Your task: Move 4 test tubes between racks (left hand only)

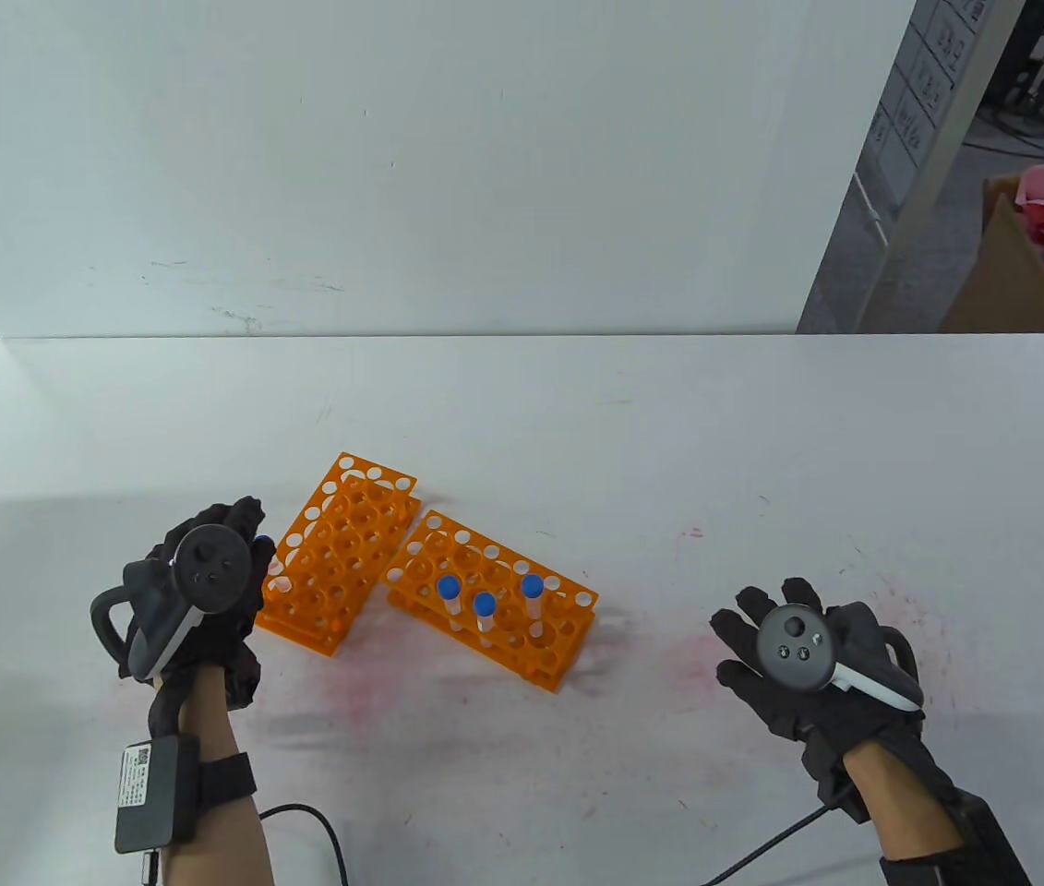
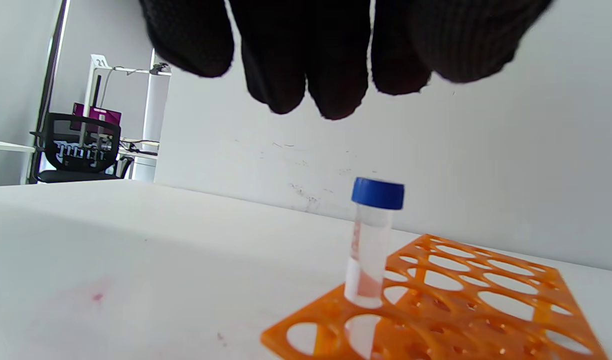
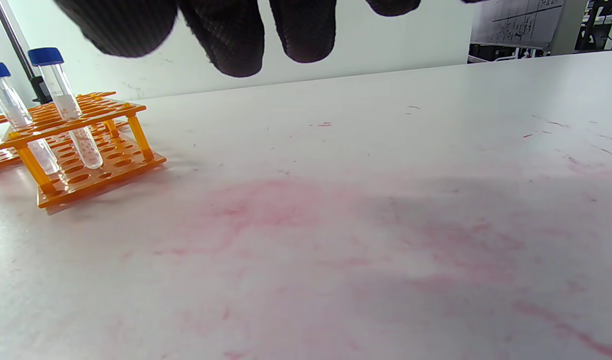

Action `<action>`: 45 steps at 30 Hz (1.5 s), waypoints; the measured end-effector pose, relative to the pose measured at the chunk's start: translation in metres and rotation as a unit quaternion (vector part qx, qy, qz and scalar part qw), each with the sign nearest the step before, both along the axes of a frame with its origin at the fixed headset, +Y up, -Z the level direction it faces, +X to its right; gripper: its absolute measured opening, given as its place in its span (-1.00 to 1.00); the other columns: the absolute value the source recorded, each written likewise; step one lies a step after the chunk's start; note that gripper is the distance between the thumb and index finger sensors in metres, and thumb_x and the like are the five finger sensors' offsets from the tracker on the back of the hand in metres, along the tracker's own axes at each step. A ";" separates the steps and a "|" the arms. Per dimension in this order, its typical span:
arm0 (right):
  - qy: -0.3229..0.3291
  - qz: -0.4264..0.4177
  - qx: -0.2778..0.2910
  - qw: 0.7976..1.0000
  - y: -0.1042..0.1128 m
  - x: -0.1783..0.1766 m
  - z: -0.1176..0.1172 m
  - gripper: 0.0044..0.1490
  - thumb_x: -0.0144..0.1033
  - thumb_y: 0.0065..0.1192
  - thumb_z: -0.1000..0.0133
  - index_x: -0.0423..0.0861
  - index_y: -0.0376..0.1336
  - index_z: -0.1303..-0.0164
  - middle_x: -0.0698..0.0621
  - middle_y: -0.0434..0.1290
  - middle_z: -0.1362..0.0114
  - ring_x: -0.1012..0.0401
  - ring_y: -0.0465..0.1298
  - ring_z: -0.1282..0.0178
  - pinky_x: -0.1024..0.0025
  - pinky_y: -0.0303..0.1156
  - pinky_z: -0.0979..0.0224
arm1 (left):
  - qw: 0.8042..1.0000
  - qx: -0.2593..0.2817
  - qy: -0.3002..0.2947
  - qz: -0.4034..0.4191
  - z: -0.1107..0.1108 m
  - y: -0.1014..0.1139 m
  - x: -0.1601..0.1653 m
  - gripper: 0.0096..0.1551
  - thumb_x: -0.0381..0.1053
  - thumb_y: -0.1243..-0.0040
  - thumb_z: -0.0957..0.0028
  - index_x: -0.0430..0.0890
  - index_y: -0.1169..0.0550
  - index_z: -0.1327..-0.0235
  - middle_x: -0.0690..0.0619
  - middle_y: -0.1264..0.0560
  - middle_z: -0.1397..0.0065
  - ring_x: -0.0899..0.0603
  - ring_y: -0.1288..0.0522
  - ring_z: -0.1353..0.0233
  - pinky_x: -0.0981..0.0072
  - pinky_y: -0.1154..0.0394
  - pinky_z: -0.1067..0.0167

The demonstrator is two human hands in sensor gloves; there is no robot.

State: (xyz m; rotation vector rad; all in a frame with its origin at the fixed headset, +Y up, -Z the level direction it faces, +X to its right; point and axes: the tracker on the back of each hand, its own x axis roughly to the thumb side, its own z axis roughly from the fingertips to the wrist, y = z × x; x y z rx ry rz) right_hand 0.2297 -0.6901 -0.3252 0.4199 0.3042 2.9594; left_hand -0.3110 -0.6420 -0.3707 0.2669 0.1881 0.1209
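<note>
**One tube seated in the left rack**

The black knit-gloved left hand (image 2: 331,50) hangs just above a clear plastic blue-capped tube (image 2: 371,245), fingers loosely apart, holding nothing. The tube stands upright in a corner hole of the perforated orange plastic rack (image 2: 456,300). Three matching tubes (image 1: 485,614) stand in the neighbouring orange rack (image 1: 568,646). The right hand (image 1: 808,664) rests spread on the stained white desk (image 1: 577,415).

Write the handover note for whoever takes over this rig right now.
Left hand: empty, fingers above one tube standing in a corner hole of the left rack.
Right hand: open, idle on the table, holds nothing.
Right rack: three tubes upright.
Done: apparently one tube of four moved, if left is the target.
Left: three more, left hand only.
</note>
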 end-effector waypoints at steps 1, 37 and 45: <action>-0.001 -0.001 0.000 1.000 0.000 0.000 0.000 -0.21 0.16 -0.11 -0.20 0.08 0.02 -0.63 -0.12 -0.04 -0.79 -0.34 -0.19 -0.65 -0.53 -0.14 -0.48 | 1.000 -0.001 0.004 -0.005 -0.001 -0.002 0.001 -0.38 0.20 -0.16 -0.04 0.19 -0.43 -0.43 0.04 -0.47 -0.57 -0.21 -0.48 -0.53 -0.22 -0.42 -0.40; -0.004 -0.001 0.013 1.000 0.003 0.002 0.001 -0.21 0.16 -0.11 -0.19 0.09 0.01 -0.63 -0.11 -0.05 -0.79 -0.34 -0.20 -0.65 -0.53 -0.14 -0.48 | 0.996 -0.026 0.050 -0.069 -0.022 -0.039 0.022 -0.39 0.06 -0.25 -0.03 0.19 -0.42 -0.40 0.11 -0.53 -0.49 -0.16 -0.51 -0.50 -0.20 -0.43 -0.41; -0.003 0.001 0.012 1.000 0.003 0.003 0.001 -0.21 0.15 -0.11 -0.20 0.09 0.02 -0.63 -0.12 -0.05 -0.79 -0.34 -0.20 -0.65 -0.53 -0.14 -0.48 | 0.997 -0.002 0.048 -0.057 -0.017 -0.032 0.021 -0.39 0.04 -0.27 -0.01 0.17 -0.44 -0.39 0.08 -0.55 -0.46 -0.17 -0.53 -0.47 -0.21 -0.43 -0.39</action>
